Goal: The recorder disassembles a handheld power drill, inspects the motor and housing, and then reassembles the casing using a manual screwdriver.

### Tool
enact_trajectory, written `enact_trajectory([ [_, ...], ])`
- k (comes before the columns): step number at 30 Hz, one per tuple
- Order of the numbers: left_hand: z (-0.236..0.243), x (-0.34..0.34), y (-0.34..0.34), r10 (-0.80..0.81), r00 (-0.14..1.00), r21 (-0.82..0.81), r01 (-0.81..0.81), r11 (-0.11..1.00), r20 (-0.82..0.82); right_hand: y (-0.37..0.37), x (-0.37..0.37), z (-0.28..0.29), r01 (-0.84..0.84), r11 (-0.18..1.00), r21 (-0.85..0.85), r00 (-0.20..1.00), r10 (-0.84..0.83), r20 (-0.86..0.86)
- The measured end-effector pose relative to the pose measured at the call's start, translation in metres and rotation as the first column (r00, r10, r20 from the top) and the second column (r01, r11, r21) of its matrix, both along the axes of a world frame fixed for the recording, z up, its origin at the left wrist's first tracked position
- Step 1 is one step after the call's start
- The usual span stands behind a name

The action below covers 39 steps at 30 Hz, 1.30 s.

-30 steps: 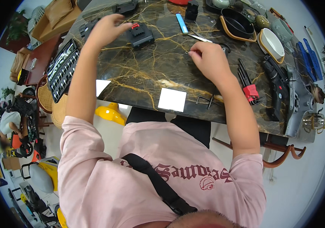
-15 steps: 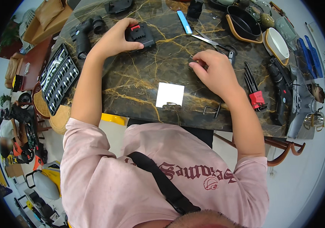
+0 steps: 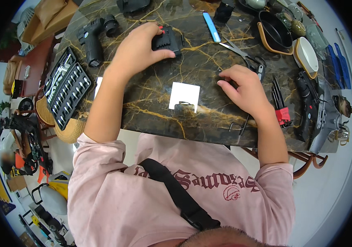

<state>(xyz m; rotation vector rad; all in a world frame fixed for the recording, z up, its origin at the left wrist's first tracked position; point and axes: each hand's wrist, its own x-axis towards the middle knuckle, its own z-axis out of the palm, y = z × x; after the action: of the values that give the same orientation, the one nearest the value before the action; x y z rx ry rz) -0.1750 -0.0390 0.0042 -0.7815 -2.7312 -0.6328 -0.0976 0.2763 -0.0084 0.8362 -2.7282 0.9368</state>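
Around a black tool battery [image 3: 167, 41] with a red catch, my left hand [image 3: 141, 49] curves, its thumb along the near edge and its fingers over the far left corner. The battery rests on the dark marble table [image 3: 151, 88]. My right hand [image 3: 243, 86] hovers lower right with thumb and forefinger almost together; a tiny dark bit shows at the fingertips, too small to name. Beyond it lie open scissors [image 3: 246, 57] and a blue-handled knife [image 3: 211, 27]. Under its wrist lies a black hex key [image 3: 241, 127].
At left are a black cordless drill [image 3: 91, 43] and an open socket set [image 3: 67, 88]. At right are a red-held hex key set [image 3: 282, 117], another power tool [image 3: 305, 107], a black pan [image 3: 274, 33] and a white dish [image 3: 306, 57]. The near table edge [image 3: 176, 138] runs by my waist.
The whole view has shifted, so table things appear further right. My left fingers now cover more of the battery's red catch. My right hand keeps its pinched shape.
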Motion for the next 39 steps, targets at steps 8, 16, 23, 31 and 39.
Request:
enact_trajectory([
  [8,-0.015,0.022,0.037,0.32,0.934,-0.136,-0.342,0.93,-0.158,0.005,-0.002,0.0,0.017,0.999,-0.031,0.999,-0.018,-0.033],
  [16,-0.01,0.018,0.012,0.145,0.989,-0.113,-0.145,0.983,-0.011,0.006,0.0,-0.004,-0.028,1.0,0.012,0.993,0.029,-0.114],
  [23,-0.03,0.008,0.053,-0.001,0.881,-0.174,-0.092,0.98,-0.472,0.0,0.006,-0.003,-0.052,0.998,0.028,0.995,0.054,-0.081],
  [31,-0.033,0.013,0.07,-0.057,0.97,-0.349,-0.03,0.937,-0.237,0.0,0.007,-0.004,-0.05,0.998,0.027,0.995,0.052,-0.088],
  [39,-0.022,0.041,0.078,-0.388,0.921,0.35,0.355,0.867,0.025,-0.003,0.007,-0.004,0.05,0.993,-0.109,0.981,-0.069,-0.18],
])
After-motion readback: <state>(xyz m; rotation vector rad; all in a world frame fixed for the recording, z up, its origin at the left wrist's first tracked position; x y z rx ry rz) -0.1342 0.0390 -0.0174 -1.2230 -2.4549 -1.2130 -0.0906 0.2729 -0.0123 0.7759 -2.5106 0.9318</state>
